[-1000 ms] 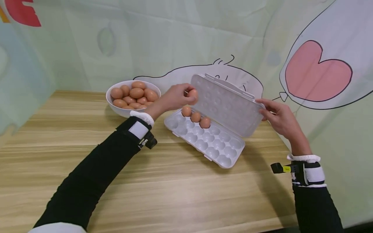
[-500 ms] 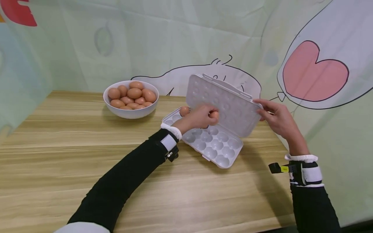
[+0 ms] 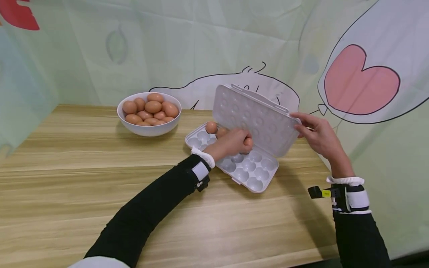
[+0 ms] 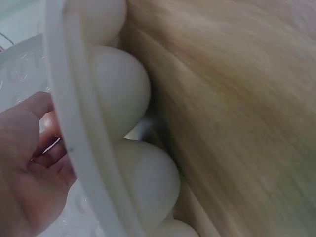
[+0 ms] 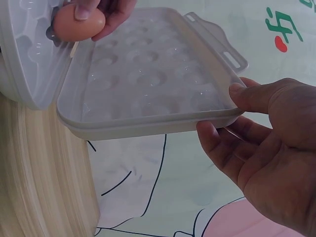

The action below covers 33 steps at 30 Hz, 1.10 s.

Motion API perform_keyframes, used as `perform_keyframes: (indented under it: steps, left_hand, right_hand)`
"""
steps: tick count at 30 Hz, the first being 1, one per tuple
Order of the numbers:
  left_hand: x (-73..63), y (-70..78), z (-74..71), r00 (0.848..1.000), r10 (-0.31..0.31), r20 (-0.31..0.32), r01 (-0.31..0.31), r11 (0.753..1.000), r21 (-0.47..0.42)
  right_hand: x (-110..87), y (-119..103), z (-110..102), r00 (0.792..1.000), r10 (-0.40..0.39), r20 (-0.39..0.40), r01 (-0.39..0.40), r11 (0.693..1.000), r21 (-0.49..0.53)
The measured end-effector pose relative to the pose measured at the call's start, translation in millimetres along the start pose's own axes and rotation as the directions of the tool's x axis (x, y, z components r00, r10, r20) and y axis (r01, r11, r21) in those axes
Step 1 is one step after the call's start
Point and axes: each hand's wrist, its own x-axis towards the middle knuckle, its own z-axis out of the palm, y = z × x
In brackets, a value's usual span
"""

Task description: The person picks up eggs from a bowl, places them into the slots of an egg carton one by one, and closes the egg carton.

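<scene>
My left hand [image 3: 229, 142] holds a brown egg [image 5: 84, 23] by thumb and fingers, low over the back row of a white plastic egg carton [image 3: 231, 180]. Two brown eggs [image 3: 211, 127] show in that row to the left; the hand covers the cups beside them. In the left wrist view, the carton's rim and rounded cup undersides hide part of the fingers. My right hand [image 3: 316, 137] grips the right corner of the raised lid [image 3: 254, 119], thumb on one face and fingers on the other, as the right wrist view shows.
A white bowl [image 3: 149, 130] heaped with brown eggs stands at the back left of the wooden table [image 3: 100, 160]. A printed cloth backdrop [image 3: 187, 48] rises right behind the carton. My black left sleeve [image 3: 151, 208] crosses the table's front.
My left hand has moved right and down with the egg, from above the carton's left end to the back row's cups. The right hand still holds the lid up.
</scene>
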Motion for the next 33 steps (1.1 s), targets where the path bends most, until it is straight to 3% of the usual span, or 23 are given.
perform_keyframes:
  steps: [4,8,12,17,25,33]
  left_hand:
    - [-1.4,-2.1,5.1,1.000,-0.015,-0.023,0.016,0.998,0.062]
    - [-1.8,-2.5,9.4,0.999,0.017,-0.035,-0.013,0.991,0.132]
    - [-2.2,-1.2,13.1,0.997,0.062,-0.050,-0.050,0.976,0.211]
    - [-4.0,0.0,15.6,0.998,0.058,-0.026,-0.048,0.953,0.300]
    - [-4.7,0.8,19.9,0.998,0.065,0.012,-0.064,0.898,0.435]
    - [-5.7,4.6,20.3,0.994,0.104,-0.020,-0.075,0.829,0.554]
  right_hand:
    - [0.1,-0.6,1.2,1.000,0.001,0.007,-0.001,1.000,0.004]
    - [-1.0,0.0,1.8,1.000,-0.002,0.006,0.002,1.000,0.008]
    - [-1.4,0.8,1.8,1.000,-0.007,0.000,0.007,1.000,0.013]
    - [-0.9,-0.2,1.7,1.000,0.004,0.002,-0.004,1.000,0.009]
    - [-1.2,-1.0,1.8,1.000,0.014,0.006,-0.014,1.000,0.001]
    - [-1.2,-0.8,0.6,1.000,0.013,0.006,-0.013,1.000,-0.002]
